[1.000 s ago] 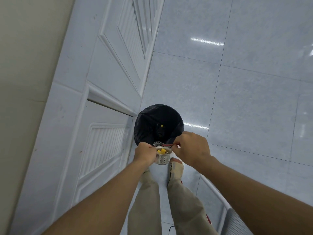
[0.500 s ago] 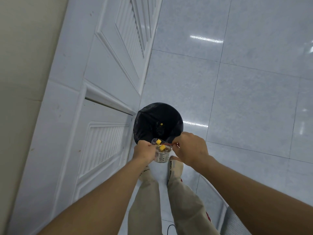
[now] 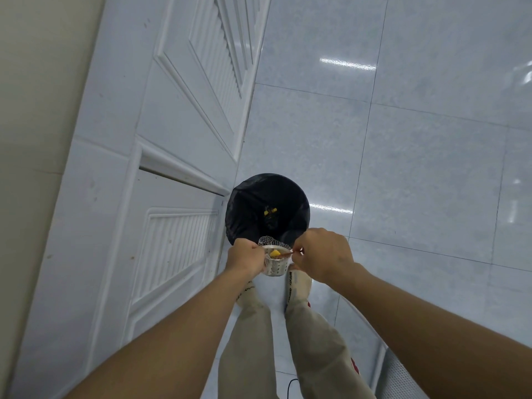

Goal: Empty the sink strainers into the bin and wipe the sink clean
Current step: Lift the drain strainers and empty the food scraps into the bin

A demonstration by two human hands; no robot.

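In the head view we hold a perforated metal strainer (image 3: 275, 264) at the six o'clock edge of the black-lined bin (image 3: 267, 208), our left hand (image 3: 244, 259) with its grip clamped on the strainer's rim and wall at nine o'clock. Our right hand (image 3: 322, 256) at three o'clock has its grip pinched together on a thin reddish-brown strip (image 3: 285, 256) reaching into the cup beside a yellow scrap (image 3: 274, 252), with mesh netting (image 3: 269, 242) bunched at twelve o'clock. More yellow bits (image 3: 270, 211) lie deep in the bin, which stands on the tiled floor (image 3: 417, 168) against a white panelled door (image 3: 161, 197).
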